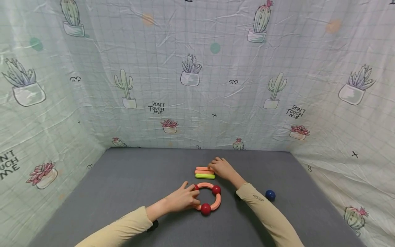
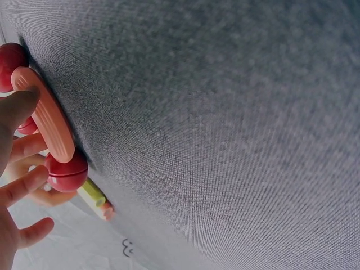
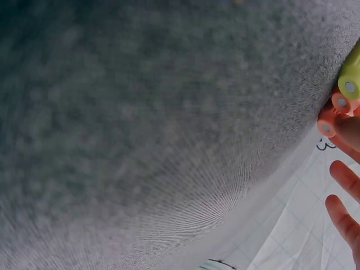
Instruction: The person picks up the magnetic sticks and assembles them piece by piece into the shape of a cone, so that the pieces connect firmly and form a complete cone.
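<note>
A ring of curved orange rods (image 1: 218, 202) and red balls (image 1: 205, 209) lies on the dark table. My left hand (image 1: 182, 198) is at the ring's left side. In the left wrist view its thumb lies on one curved orange rod (image 2: 53, 121), with fingers round the other side, near a red ball (image 2: 68, 171). Beyond the ring, two straight orange rods (image 1: 202, 168) and a yellow-green rod (image 1: 205, 176) lie side by side. My right hand (image 1: 223, 168) pinches the right end of the farthest orange rod; metal discs show in the rod ends in the right wrist view.
A dark blue ball (image 1: 270, 195) sits to the right of my right forearm. Patterned cloth walls (image 1: 197, 103) rise at the back and both sides of the grey tabletop (image 1: 139, 175). Dark bands show near both cuffs.
</note>
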A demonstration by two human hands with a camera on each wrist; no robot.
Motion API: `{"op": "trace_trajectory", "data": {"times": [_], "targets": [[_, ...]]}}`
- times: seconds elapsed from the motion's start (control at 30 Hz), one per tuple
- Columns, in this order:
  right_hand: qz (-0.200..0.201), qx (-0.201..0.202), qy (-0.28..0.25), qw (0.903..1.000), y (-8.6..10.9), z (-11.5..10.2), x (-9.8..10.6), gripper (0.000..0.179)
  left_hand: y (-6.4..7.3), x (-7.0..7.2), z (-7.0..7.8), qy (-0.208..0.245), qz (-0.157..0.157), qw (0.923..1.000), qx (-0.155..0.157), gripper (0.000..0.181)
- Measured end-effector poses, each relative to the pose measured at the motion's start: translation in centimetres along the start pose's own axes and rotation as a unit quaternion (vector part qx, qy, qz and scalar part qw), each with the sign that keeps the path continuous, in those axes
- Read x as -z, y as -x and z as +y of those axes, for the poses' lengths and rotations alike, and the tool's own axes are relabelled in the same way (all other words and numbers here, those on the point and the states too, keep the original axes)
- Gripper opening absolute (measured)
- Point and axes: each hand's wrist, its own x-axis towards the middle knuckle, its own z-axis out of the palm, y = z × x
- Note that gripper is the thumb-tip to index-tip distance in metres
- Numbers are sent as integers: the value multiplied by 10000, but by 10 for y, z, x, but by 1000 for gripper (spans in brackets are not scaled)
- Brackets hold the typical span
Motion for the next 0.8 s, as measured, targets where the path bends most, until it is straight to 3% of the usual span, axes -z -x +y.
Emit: {"op": "trace_trajectory", "data": {"times": [0.33,0.6,0.8], "targets": [[-470,-216,221,9984,1,3,3,16,-1,0,0,34,9,10000,-8,15],[-866,-718,556,9921,16,16,5,21,0,-1,0,-67,72,9999,-36,14],[-972,-906,507,9898,19,19,4,20,0,-2,0,-117,103,9999,-54,14]]}}
